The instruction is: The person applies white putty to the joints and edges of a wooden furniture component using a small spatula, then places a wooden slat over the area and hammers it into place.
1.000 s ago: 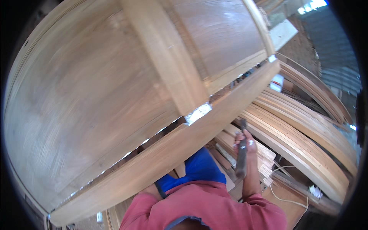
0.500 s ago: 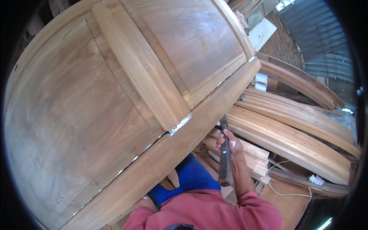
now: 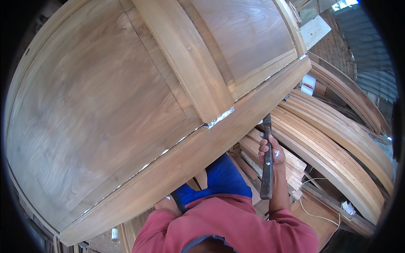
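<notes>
My right hand (image 3: 275,152) is closed round a long dark bar-shaped tool (image 3: 266,179), held just off the near edge of a wooden panelled door (image 3: 97,105). The tool is narrow at its far end and thicker toward me; its exact kind is unclear. White smears mark the hand. My left hand (image 3: 166,203) is low by the near edge of the door's bottom rail (image 3: 177,168), with its fingers mostly hidden. Shiny white glue (image 3: 221,118) lies along the joint between that rail and the panels, thickest at the end of the middle stile (image 3: 185,63).
Long curved wooden boards (image 3: 329,139) are stacked to the right of the door. A white can (image 3: 308,84) stands behind them. Short wood offcuts (image 3: 295,168) and a pale cord (image 3: 310,208) lie beside my right arm. Corrugated metal sheeting (image 3: 371,55) is at the far right.
The view has shifted, so the door appears farther right and slightly higher. My right hand still grips the dark tool, which now stands more upright in the picture. My left arm stays low.
</notes>
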Tool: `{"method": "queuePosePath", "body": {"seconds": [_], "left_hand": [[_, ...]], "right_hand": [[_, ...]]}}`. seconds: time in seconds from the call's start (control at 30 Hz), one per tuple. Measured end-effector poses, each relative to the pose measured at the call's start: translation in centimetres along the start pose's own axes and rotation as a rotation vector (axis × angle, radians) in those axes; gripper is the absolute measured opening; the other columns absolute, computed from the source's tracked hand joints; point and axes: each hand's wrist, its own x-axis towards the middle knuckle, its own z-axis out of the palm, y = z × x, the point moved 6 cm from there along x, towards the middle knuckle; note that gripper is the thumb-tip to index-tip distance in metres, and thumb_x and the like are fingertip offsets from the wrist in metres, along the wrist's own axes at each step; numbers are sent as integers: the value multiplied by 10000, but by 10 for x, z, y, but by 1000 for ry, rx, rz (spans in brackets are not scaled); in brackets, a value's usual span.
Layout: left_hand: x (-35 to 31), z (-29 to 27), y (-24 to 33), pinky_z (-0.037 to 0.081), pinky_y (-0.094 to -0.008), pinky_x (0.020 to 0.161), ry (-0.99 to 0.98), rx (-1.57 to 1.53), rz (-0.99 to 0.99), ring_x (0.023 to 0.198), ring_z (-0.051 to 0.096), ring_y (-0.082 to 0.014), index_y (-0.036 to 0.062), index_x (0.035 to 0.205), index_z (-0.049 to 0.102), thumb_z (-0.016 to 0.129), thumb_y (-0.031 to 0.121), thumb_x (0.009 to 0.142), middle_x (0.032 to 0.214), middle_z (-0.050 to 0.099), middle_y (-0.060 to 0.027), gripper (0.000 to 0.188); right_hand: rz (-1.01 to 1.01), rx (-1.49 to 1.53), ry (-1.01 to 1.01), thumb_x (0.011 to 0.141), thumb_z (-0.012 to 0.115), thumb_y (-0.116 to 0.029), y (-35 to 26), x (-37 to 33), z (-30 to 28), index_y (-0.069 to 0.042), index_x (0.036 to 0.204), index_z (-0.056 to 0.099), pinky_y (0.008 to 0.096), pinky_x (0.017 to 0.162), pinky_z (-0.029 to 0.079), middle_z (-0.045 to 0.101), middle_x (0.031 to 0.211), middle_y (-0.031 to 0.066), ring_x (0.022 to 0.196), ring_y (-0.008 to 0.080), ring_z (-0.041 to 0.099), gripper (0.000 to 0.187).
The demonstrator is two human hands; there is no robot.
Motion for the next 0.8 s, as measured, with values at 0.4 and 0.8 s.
{"method": "queuePosePath", "body": {"seconds": [0.4,0.8], "left_hand": [[-6,1,5,556,-340,833,-47,159,45,1044,651,-244,27,1264,566,543,237,1001,1171,650,-148,337],[-5,5,12,551,-343,853,-79,284,86,1066,645,-247,27,1273,562,543,240,1001,1186,645,-151,346]], "right_hand": [[155,142,-1,990,557,-312,32,-8,15,-53,1035,594,357,648,551,592,753,14,650,157,607,266],[-45,-71,-25,989,552,-299,18,11,-12,-48,1023,590,323,596,542,610,771,19,644,171,620,257]]}}
